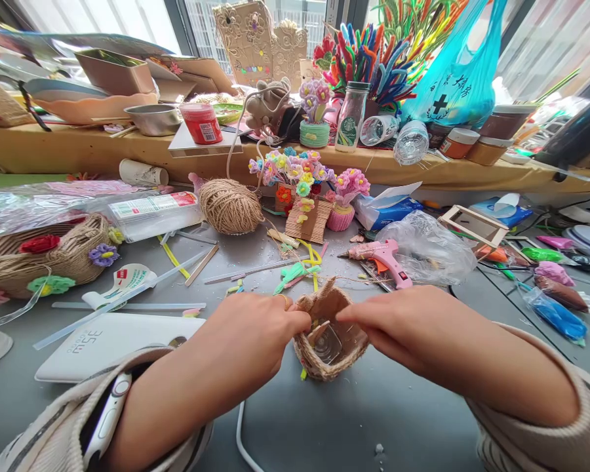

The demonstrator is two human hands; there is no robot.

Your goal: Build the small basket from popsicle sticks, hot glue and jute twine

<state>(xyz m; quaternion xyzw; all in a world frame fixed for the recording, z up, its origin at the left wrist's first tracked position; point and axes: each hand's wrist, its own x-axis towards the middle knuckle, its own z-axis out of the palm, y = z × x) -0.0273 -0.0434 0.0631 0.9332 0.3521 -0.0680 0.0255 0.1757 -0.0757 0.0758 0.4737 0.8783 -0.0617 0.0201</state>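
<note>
My left hand (255, 334) and right hand (398, 324) meet over a small twine-wrapped basket (330, 357) on the grey table (354, 419) right in front of me. My left fingers pinch its rim on one side; my right fingertips close on the opposite edge, above something clear inside. A white tablet (103, 341) lies by my left arm. Just beyond sits a pink glue gun (383, 257), then a ball of twine (230, 206) and paper flowers (299, 174). Bottles line the far shelf (78, 151).
</note>
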